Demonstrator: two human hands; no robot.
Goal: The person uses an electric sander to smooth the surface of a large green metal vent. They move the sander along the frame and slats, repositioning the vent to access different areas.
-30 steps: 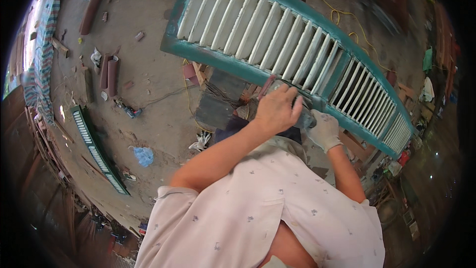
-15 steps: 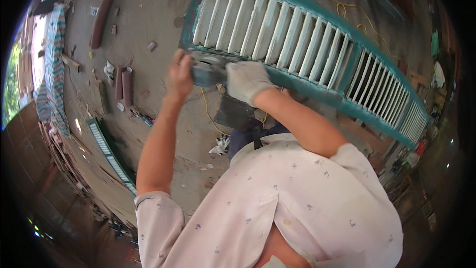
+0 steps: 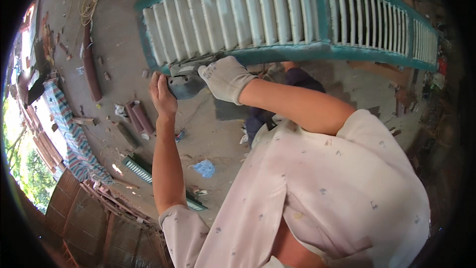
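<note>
A dark grey handheld power sander (image 3: 187, 83) rests against the near green edge of a long louvred shutter (image 3: 325, 15), close to its left end. The shutter has a green frame and pale, worn slats. My right hand (image 3: 225, 79), in a whitish work glove, is wrapped round the sander's right end. Bare and closed, my left hand (image 3: 162, 94) holds the sander's left end, its fingers near the frame. The sander's working face is hidden from view.
Beyond my left arm lie dark red rolls (image 3: 141, 119), a blue plastic scrap (image 3: 204, 168) and another green louvred panel (image 3: 136, 167). A striped sheet (image 3: 74, 129) hangs at the far left. Yellow cord (image 3: 88, 2) is coiled at the upper left.
The view has swung, so the shutter appears turned and farther left. Both hands and the sander have stayed at the shutter's near left edge. The sander looks less blurred now.
</note>
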